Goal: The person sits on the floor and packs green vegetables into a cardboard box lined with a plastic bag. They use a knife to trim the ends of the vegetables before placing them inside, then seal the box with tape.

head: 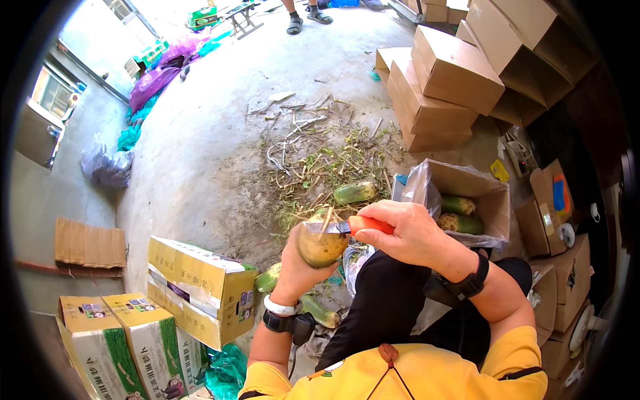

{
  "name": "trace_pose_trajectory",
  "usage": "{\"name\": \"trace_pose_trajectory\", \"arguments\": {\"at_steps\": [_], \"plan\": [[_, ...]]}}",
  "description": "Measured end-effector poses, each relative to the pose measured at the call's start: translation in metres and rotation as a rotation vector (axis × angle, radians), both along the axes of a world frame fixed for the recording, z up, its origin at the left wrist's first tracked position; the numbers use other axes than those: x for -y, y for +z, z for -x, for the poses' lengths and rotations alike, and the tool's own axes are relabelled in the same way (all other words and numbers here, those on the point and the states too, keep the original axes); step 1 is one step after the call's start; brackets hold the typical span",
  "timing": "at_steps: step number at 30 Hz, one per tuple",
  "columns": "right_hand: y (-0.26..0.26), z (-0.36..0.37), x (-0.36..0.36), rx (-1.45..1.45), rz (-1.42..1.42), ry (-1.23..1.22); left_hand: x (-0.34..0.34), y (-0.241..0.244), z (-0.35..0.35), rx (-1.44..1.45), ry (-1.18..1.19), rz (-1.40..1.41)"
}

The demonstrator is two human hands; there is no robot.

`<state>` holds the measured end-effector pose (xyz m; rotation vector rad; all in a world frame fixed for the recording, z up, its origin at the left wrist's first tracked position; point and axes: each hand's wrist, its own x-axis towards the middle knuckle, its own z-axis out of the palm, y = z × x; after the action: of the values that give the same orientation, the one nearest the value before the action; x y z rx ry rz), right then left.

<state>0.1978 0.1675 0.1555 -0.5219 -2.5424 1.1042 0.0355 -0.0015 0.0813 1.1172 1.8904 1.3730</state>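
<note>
A pale yellow-brown radish (320, 247) rests in my left hand (295, 270), its root end turned up toward me. My right hand (400, 232) grips a knife (350, 227) by its orange handle, and the blade lies across the radish near a thin root strand. Just beyond the hands, a green radish (355, 193) lies on plant trimmings (320, 167). Two more radishes, one (269, 278) left of my left wrist and one (321, 312) beside it, lie on the floor. Several green radishes (459, 223) are in a plastic-lined cardboard box (504, 210) to the right.
Cardboard boxes (445, 100) are stacked at the upper right. Printed cartons (200, 295) stand at lower left, near a teal plastic bag (226, 370). Purple bags (152, 87) lie along the left wall. A person's feet (307, 20) are at the far top. A power strip (517, 159) lies right.
</note>
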Motion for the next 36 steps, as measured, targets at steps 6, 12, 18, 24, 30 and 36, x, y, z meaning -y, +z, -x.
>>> {"name": "trace_pose_trajectory", "arguments": {"at_steps": [6,12,18,24,30,36], "plan": [[0.016,-0.003,0.02,0.019,-0.018,0.059,0.018,0.019,-0.009,-0.051,0.003,-0.011],[0.018,-0.003,0.029,0.014,-0.005,0.038,0.025,0.018,-0.01,-0.003,0.018,-0.063],[-0.01,-0.004,-0.008,0.192,-0.025,-0.277,0.049,0.011,-0.006,-0.132,-0.003,-0.064],[0.012,-0.002,-0.027,0.117,0.132,-0.323,0.043,0.03,0.0,0.742,0.258,-0.613],[0.006,0.003,0.011,-0.223,0.003,-0.046,0.017,0.027,0.01,1.567,0.321,-0.913],[0.012,0.01,0.028,-0.225,-0.366,0.266,-0.003,0.033,-0.006,1.836,0.359,-0.955]]}}
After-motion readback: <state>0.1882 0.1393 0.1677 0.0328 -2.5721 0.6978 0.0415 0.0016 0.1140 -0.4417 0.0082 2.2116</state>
